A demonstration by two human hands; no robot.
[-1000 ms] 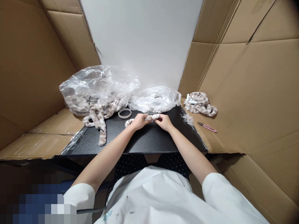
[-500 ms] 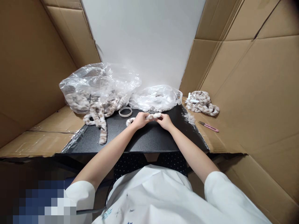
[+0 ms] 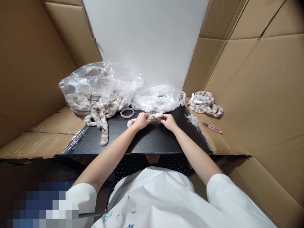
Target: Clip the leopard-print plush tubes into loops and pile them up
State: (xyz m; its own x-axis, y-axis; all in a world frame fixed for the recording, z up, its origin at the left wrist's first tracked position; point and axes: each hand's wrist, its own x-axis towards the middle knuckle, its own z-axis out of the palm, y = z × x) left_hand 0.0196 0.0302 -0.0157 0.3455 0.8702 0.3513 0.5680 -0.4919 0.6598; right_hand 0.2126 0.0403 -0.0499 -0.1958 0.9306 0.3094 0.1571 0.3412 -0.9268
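Over the black tabletop (image 3: 152, 144), my left hand (image 3: 142, 121) is closed round a fluffy white-and-brown spotted plush strip (image 3: 155, 116). One end of the strip shows past the left side of that hand. My right hand (image 3: 168, 122) has its fingers pinched at the strip's right end. What lies under the fingertips is hidden. Behind my hands sits a clear plastic bag (image 3: 158, 99) with whitish contents. A roll of tape (image 3: 127, 112) lies to the left of my left hand.
At the left, a large clear bag (image 3: 95, 76) spills spotted plush strips (image 3: 102, 120) onto the table. More plush strips (image 3: 205, 103) with white tags lie on cardboard at the right. Near them are fluff (image 3: 193, 120) and pink thread snips (image 3: 213, 128). Cardboard walls (image 3: 256, 88) stand on both sides.
My right hand has shifted slightly along the right end of the plush strip, and its fingers have changed position. My left hand keeps its hold with little movement.
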